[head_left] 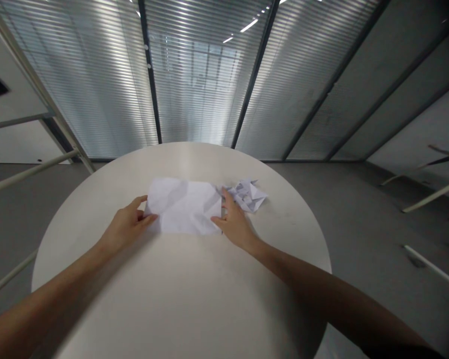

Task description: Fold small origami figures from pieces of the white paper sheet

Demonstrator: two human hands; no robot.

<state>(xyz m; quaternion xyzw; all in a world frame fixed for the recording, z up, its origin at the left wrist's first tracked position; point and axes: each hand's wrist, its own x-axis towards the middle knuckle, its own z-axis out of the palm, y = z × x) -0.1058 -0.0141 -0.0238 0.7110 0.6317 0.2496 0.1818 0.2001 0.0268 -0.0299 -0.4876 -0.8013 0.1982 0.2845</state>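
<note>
A creased white sheet of paper (185, 207) stretches between my two hands over the middle of the table. My left hand (129, 222) pinches its left edge, thumb on the near face and fingers partly behind it. At the right edge, my right hand (234, 219) grips the sheet with the thumb in front; its index finger points up along the side. Just beyond that hand lies a crumpled piece of white paper (250, 195) with sharp folded points. Whether the sheet's lower edge touches the table is unclear.
The paper is over a round white table (179, 289). Behind it stands a glass partition with blinds (198, 89). A pale metal frame (30, 172) is at the left, and chair legs (430, 197) show on the grey floor (359, 239) at the right.
</note>
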